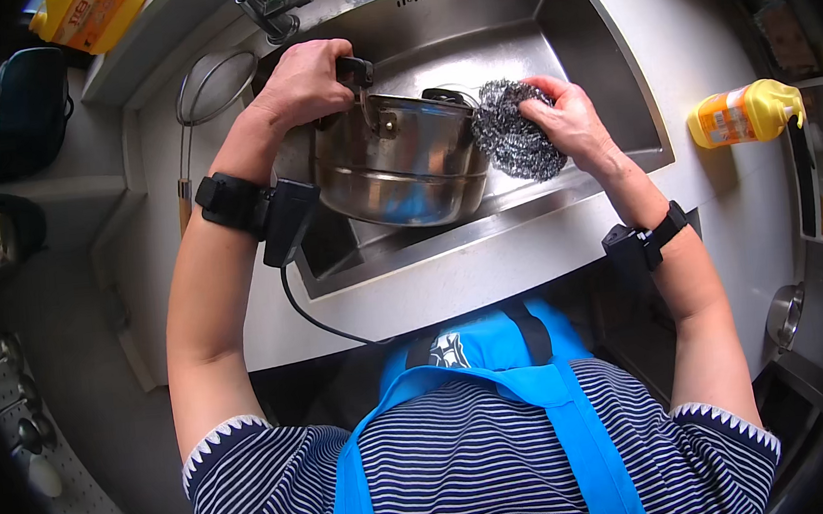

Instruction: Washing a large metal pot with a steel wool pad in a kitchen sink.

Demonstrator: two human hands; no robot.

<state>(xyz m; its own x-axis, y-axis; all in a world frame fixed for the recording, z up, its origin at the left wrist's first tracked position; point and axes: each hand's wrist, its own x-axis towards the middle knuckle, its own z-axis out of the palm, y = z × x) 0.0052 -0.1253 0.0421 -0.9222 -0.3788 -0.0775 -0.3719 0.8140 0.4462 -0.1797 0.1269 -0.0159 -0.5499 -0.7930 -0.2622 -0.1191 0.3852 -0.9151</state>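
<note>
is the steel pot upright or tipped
Tipped: the steel pot lies on its side over the sink, left hand gripping its handle, right hand pressing a scourer.

- Left hand [299, 80] is clenched in a fist-like grip, knuckles up, wrist bent, forearm rising from the lower left.
- Right hand [570, 117] has its fingers curled in a closed grip, forearm angled in from the lower right.
- Both wrists wear black bands.

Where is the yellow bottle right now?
In the head view the yellow bottle lies on its side on the counter to the right of the sink, beyond the right hand holding the steel scrubber.
</note>
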